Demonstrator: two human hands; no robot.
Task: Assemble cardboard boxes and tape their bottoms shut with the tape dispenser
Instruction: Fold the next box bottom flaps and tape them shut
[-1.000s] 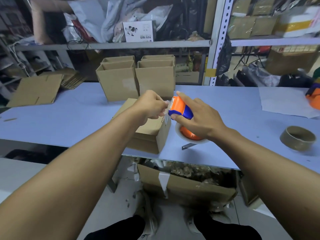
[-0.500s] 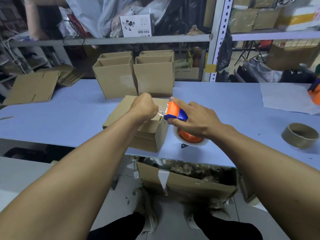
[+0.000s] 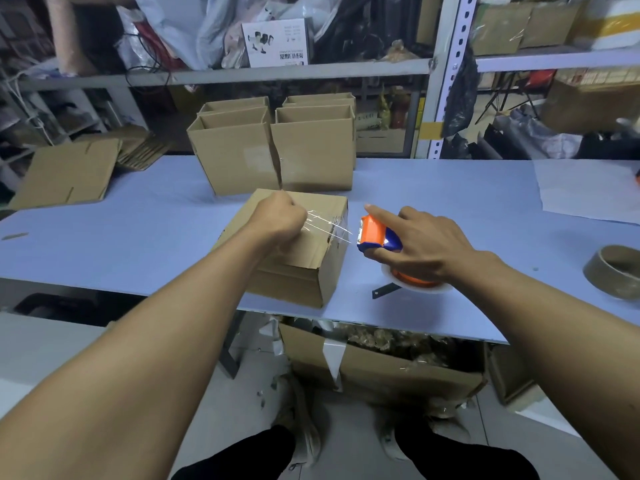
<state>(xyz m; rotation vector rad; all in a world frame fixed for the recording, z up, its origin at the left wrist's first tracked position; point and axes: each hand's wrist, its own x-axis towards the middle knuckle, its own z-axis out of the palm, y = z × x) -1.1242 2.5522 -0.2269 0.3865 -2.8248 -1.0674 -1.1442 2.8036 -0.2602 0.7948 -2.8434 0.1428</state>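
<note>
A cardboard box [image 3: 304, 268] lies bottom-up near the front edge of the blue table [image 3: 138, 244]. My left hand [image 3: 277, 220] is above its top face, fingers pinched on the free end of clear tape [image 3: 329, 228]. The tape stretches rightwards to the orange and blue tape dispenser [image 3: 377, 235], which my right hand [image 3: 415, 240] grips just right of the box. The dispenser's tape roll [image 3: 415, 284] shows below my palm.
Several assembled open boxes [image 3: 273, 150] stand behind the one I work on. Flat cardboard blanks [image 3: 69, 171] lie at the far left. An empty tape core [image 3: 616, 271] sits at the right, a white sheet [image 3: 588, 188] behind it. A scrap-filled carton [image 3: 374, 368] stands under the table.
My hands have drawn apart: the left has pulled the tape end leftwards over the box and the right has moved the dispenser to the right, so a length of tape now spans between them.
</note>
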